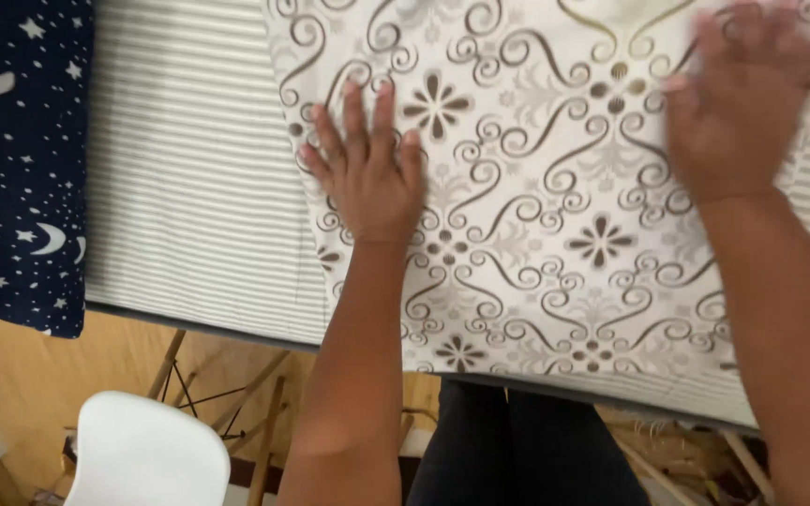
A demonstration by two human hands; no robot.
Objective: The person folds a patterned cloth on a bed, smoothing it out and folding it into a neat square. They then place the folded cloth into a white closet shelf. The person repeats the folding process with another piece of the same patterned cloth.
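A white cloth (536, 206) printed with brown scrolls and flowers lies flat on a surface covered in grey-and-white stripes (189, 178). My left hand (367, 159) rests palm down on the cloth's left part, fingers spread. My right hand (738, 103) presses flat on the cloth's upper right part and looks blurred. Neither hand holds anything. The cloth's near edge hangs slightly past the surface's front edge.
A dark blue cloth with white stars and moons (25, 159) lies at the left end. Below the surface's edge stand a white chair (147, 454) and wooden legs (264, 412) on a yellowish floor. My dark trousers (517, 450) show under the cloth.
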